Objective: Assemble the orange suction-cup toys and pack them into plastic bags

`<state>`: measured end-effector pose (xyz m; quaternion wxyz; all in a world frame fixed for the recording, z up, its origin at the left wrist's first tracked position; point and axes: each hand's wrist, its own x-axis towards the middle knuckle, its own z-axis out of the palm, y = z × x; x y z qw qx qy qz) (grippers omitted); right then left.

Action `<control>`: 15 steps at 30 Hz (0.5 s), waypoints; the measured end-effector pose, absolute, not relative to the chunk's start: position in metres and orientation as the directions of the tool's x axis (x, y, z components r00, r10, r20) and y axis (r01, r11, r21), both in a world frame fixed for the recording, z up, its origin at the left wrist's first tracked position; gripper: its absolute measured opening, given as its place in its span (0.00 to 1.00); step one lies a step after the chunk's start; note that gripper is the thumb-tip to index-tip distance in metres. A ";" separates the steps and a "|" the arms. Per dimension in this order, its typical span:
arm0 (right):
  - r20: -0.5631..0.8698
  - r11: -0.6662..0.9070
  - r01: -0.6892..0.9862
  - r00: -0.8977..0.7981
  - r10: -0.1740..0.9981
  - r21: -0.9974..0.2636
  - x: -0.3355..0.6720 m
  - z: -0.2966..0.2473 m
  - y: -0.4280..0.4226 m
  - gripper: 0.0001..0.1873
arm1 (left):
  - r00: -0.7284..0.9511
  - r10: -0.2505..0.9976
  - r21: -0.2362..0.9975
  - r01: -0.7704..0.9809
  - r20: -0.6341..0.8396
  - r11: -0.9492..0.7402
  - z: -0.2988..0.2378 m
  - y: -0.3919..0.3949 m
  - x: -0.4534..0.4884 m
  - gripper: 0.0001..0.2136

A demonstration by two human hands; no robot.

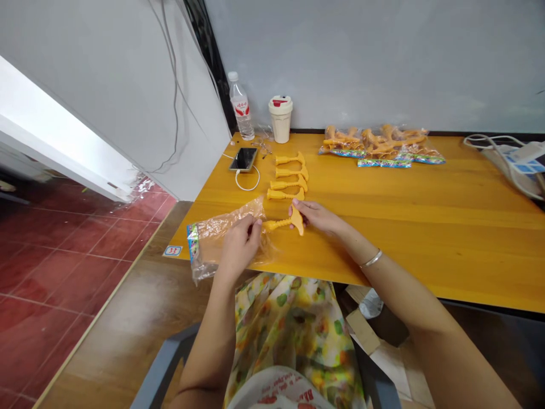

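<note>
Yellow plastic is the material of the hammer-shaped piece point(297, 220) which, in the head view, is between your two hands, over the near part of the table point(404, 227). Your right hand point(317, 215) has thumb and fingers pinched together on the head of this piece. Your left hand point(240, 241) is closed on the clear bag point(213, 236), beside the end of the handle; whether these fingers also grip the handle, I cannot tell, because the hand covers that place.

The bag looks thin and wrinkled, so its film could perhaps catch on the bumps of the handle, or tear if you use too much force. If your right pinch becomes loose, the piece could turn or fall, since its head seems the surest hold. One corner of the bag reaches past the near table edge, and the bag could slide down if your left fingers release it.

Just beyond your hands, four similar pieces point(292, 172) lie in a row; a wide movement of your right hand could disturb them. Farther away are a phone point(244, 158) with a white cable point(247, 189), a bottle point(241, 111) and a cup point(281, 122). Several packed bags point(383, 145) lie near the wall point(383, 62). These farther things do not seem to block you.
</note>
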<state>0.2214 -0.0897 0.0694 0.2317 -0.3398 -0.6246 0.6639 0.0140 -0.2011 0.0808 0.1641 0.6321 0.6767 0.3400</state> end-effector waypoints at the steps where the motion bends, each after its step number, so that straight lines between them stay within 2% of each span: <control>1: -0.169 -0.125 0.114 -0.663 0.730 -0.986 0.220 0.068 -0.091 0.29 | -0.105 0.963 0.643 0.761 0.250 -0.084 0.081 -0.200 0.017 0.14; 6: -0.203 -0.225 0.066 -0.716 0.668 -0.972 0.212 0.057 -0.101 0.29 | 0.120 0.903 0.491 0.806 0.413 -0.331 0.078 -0.197 0.038 0.11; 10: -0.202 -0.286 0.020 -0.756 0.622 -0.958 0.210 0.049 -0.105 0.26 | 0.168 0.873 0.479 0.781 0.458 -0.401 0.079 -0.198 0.056 0.11; 12: -0.151 -0.243 -0.005 -0.770 0.620 -0.970 0.210 0.049 -0.106 0.23 | 0.178 0.861 0.508 0.743 0.477 -0.435 0.081 -0.198 0.062 0.11; 15: -0.019 -0.037 -0.005 -0.793 0.608 -0.999 0.211 0.048 -0.104 0.15 | 0.208 0.838 0.555 0.665 0.504 -0.499 0.084 -0.197 0.070 0.09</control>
